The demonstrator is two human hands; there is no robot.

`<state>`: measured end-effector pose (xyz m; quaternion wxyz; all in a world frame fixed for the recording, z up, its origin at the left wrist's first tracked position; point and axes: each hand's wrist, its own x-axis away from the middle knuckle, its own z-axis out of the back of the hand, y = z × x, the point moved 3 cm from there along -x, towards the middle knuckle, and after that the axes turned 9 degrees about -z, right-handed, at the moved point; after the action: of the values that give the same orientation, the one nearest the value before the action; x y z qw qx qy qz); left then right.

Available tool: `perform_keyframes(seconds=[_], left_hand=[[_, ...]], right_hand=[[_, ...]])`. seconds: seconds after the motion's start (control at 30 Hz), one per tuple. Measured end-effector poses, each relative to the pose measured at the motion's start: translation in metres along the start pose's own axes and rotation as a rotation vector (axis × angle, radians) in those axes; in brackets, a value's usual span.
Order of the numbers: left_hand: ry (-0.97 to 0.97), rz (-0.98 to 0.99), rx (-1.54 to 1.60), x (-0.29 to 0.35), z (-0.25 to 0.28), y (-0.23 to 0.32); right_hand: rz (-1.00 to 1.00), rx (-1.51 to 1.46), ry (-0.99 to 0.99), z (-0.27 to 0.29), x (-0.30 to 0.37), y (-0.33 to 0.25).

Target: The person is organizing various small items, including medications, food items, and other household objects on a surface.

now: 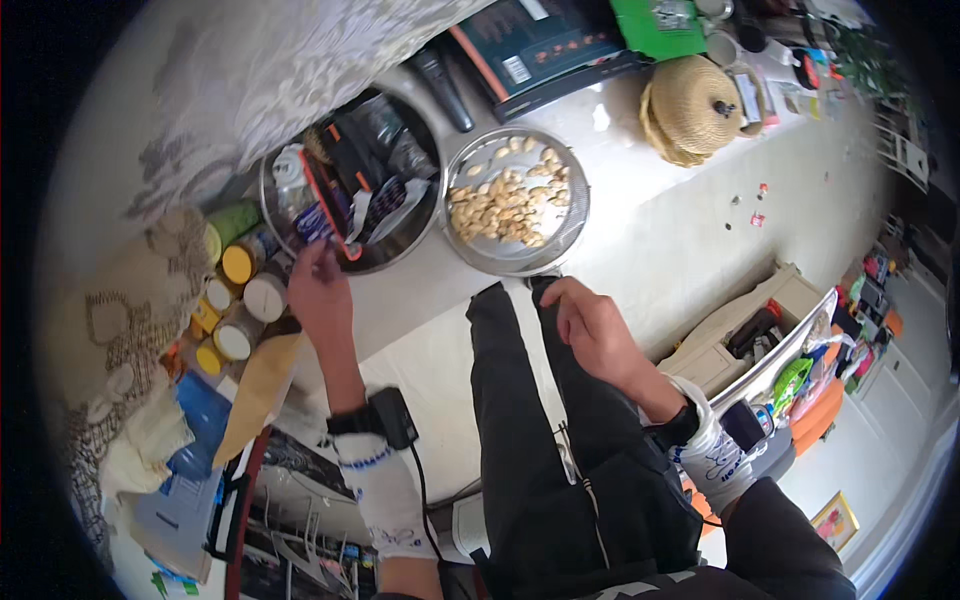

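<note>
My left hand [321, 288] is at the near rim of a round metal basin [433, 205], fingers bent together beside a purple packet [313, 224]. Whatever those fingers pinch, if anything, cannot be made out. The basin holds several packets, a white bottle [288, 168] and a dark box with an orange-red edge [330, 205]. To its right a round mesh strainer [577, 215] contains many pale, unshelled nuts [500, 205]. My right hand [597, 330] is curled just below the strainer's near rim, over my black-trousered knee; its fingertips are partly hidden.
Jars with yellow and white lids [238, 263] crowd the left of the basin. Behind the strainer lie a dark handheld device [442, 90], a large dark box [540, 50] and a woven straw hat [697, 105]. An open drawer [715, 320] stands at the right. My legs [520, 400] occupy the lower middle.
</note>
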<state>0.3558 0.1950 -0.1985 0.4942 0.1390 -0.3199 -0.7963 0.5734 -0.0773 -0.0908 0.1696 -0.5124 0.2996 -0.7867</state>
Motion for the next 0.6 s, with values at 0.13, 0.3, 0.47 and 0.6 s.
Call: perform_keyframes(seconds=[0.13, 0.3, 0.47, 0.6], left_hand=[[-0.003, 0.025, 0.02, 0.045, 0.004, 0.031], [-0.081, 0.296, 0.134, 0.095, 0.005, 0.052], [-0.238, 0.304, 0.299, 0.141, -0.03, 0.063], [-0.422, 0.371, 0.465, 0.162, -0.064, 0.101]], right_hand=[[-0.046, -0.098, 0.046, 0.005, 0.008, 0.031], [-0.103, -0.131, 0.096, 0.0, 0.032, 0.047], [-0.187, -0.151, 0.082, -0.002, 0.048, 0.059], [-0.183, -0.14, 0.072, 0.014, 0.05, 0.068]])
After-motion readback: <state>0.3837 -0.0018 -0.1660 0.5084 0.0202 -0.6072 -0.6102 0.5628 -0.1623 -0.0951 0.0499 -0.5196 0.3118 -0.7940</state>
